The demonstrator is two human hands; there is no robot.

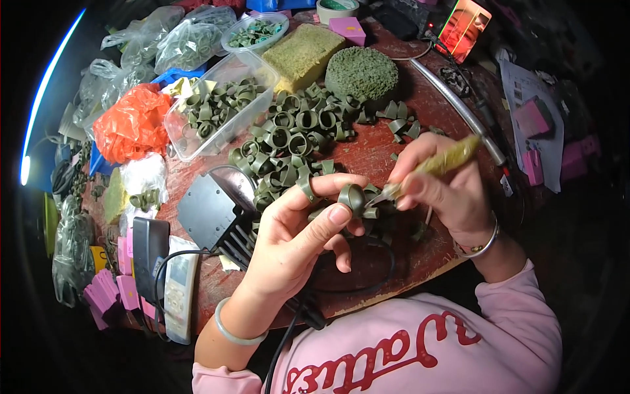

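My left hand (295, 226) pinches a dark green, wax-like ring (353, 198) between thumb and fingers. Another green ring (306, 186) sits around its index finger. Closed around a thin tool (453, 157) with a yellowish wrapped handle, my right hand (453, 200) points the narrow metal tip at the held ring's right side. Whether the tip touches the ring, I cannot tell. Just beyond both hands lies a heap of similar green rings (295, 134). More green pieces are partly hidden beneath my fingers.
A clear plastic box (187, 148) with rings stands at the far left of the heap. Beyond are a yellow sponge block (303, 54) and a round green sponge (361, 73). A black metal device (207, 210) with cables sits left; a silver tube (459, 108) lies right.
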